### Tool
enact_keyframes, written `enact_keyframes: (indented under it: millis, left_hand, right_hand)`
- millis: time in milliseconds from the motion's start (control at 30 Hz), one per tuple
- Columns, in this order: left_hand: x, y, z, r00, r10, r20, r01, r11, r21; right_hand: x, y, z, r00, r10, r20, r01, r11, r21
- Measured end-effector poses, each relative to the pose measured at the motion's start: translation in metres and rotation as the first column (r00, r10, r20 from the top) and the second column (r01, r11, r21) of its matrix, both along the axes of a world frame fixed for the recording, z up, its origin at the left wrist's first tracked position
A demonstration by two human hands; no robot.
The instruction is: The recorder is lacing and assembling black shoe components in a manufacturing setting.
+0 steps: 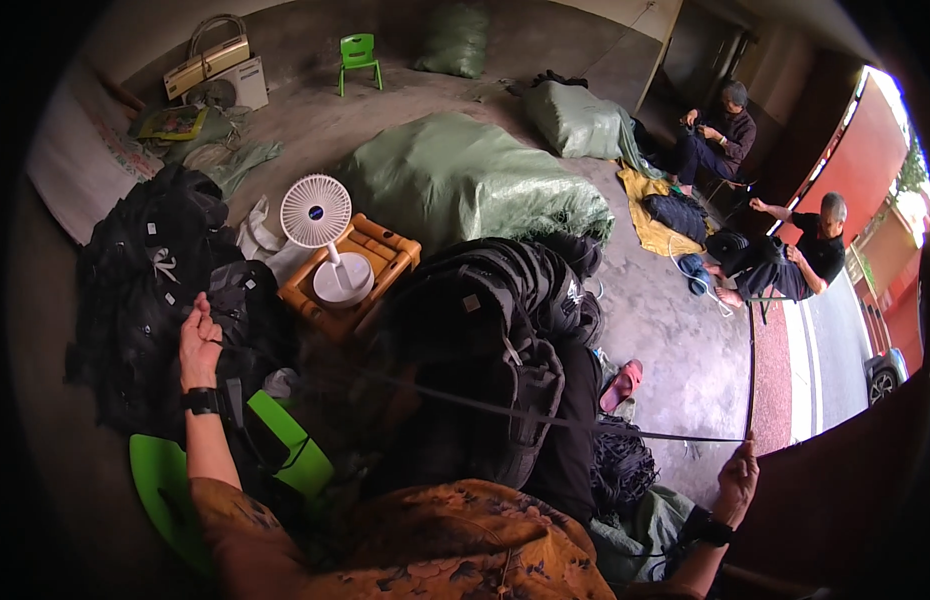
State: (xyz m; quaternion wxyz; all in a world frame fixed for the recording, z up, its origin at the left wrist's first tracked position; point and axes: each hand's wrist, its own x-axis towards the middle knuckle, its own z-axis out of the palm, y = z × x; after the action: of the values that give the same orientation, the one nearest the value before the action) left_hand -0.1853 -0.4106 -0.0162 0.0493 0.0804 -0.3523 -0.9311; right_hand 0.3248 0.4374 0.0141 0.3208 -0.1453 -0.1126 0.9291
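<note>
A black backpack [465,300] rests across my lap. A long black webbing strap [575,423] is stretched tight over it toward the right. At its right end my right hand [738,487] is closed, pinching the strap well out to the side. My left hand [199,345] is raised on the left with its fingers closed. Dark webbing shows beside its palm; whether it is the same strap is lost in the dark area. Behind that hand lies a heap of black backpacks [150,290]. A bundle of black straps [622,465] lies by my right leg.
A white fan [316,212] stands on an orange-brown stool [387,250]. Beyond it lies a large green woven sack [465,180]. Two people [820,245] sit at the right near a yellow cloth [653,215]. A pink slipper [622,385] and a green chair [358,62] are on the floor.
</note>
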Motion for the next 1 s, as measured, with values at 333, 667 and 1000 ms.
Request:
enact_keyframes:
  millis: [333, 667, 1000]
  left_hand:
    - [-0.030, -0.071, -0.022, 0.992, 0.082, 0.101, -0.071, 0.992, -0.107]
    - [0.112, 0.236, 0.122, 0.721, -0.682, 0.123, 0.408, 0.275, -0.870]
    - [0.223, 0.394, 0.094, 0.031, -0.985, 0.171, 0.829, -0.071, -0.555]
  right_hand:
    - [0.159, 0.148, -0.021, 0.829, -0.511, 0.229, 0.324, 0.771, 0.548]
    - [-0.034, -0.027, 0.008, 0.528, -0.744, 0.409, -0.177, 0.375, 0.910]
    - [-0.174, -0.289, 0.020, 0.724, 0.425, 0.544, -0.687, 0.372, 0.624]
